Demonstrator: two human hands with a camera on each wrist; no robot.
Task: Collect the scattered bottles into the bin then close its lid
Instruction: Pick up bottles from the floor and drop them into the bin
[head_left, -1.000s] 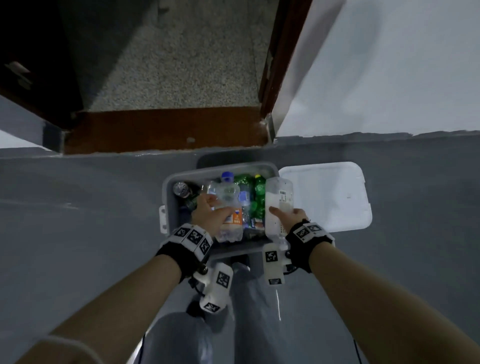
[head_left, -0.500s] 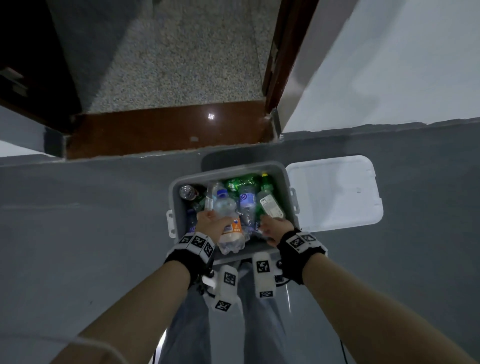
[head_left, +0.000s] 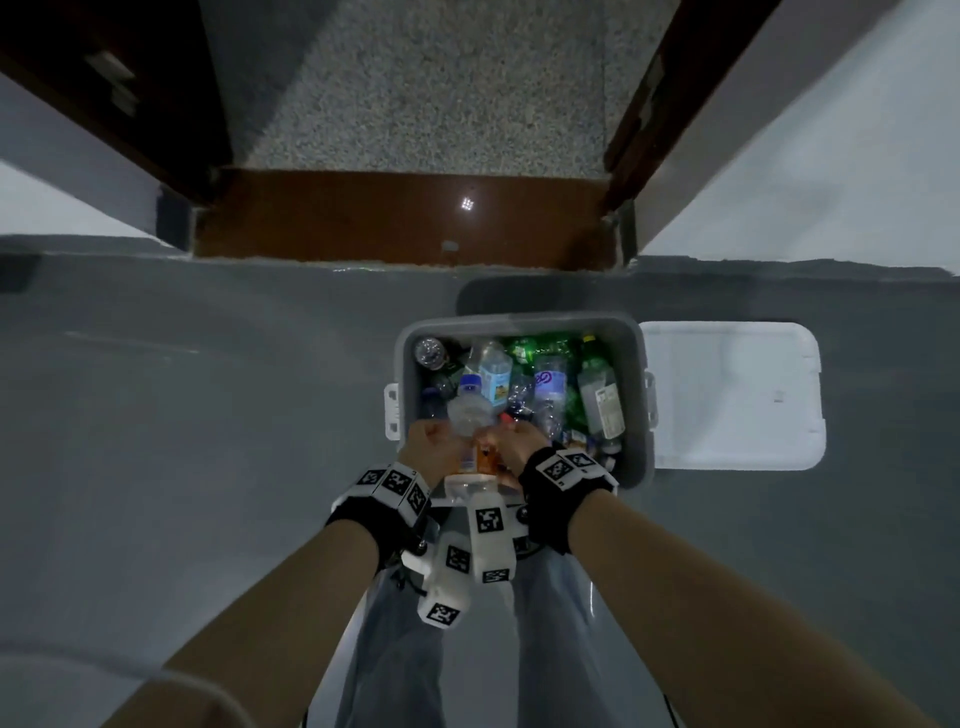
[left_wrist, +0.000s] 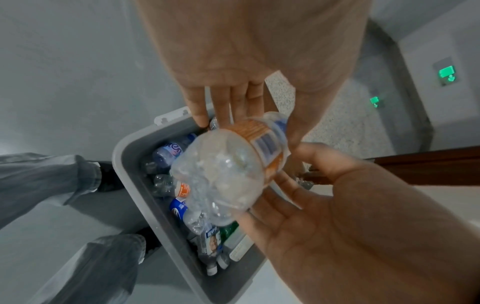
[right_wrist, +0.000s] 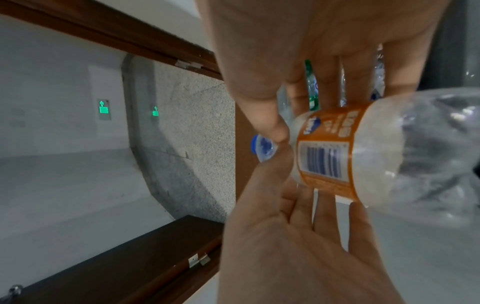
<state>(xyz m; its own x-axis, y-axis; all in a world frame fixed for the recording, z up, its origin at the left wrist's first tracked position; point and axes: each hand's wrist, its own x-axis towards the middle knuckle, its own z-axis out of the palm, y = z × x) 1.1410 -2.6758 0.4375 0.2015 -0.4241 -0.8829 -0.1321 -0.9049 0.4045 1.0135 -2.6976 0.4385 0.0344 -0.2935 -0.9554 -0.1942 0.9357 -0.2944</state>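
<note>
Hands together: left hand (head_left: 428, 454) and right hand (head_left: 511, 449) both gripped orange-label bottle (head_left: 470, 415), held over near edge of bin (head_left: 519, 318). Step: dropping bottle in, prob. last one. Next move called for release onto pile (head_left: 545, 384), then swinging lid (head_left: 727, 395) shut; it lay open right of right hand.

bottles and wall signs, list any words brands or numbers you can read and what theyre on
Nothing reads clearly enough to quote.
Orange-label bottle: blue logo, white print, barcode, all blurred.
Blue-label bottle in the bin: curly letters, unreadable.
Green wall signs: arrow pictograms, no words.
Wrist markers: coded squares, no text.
</note>
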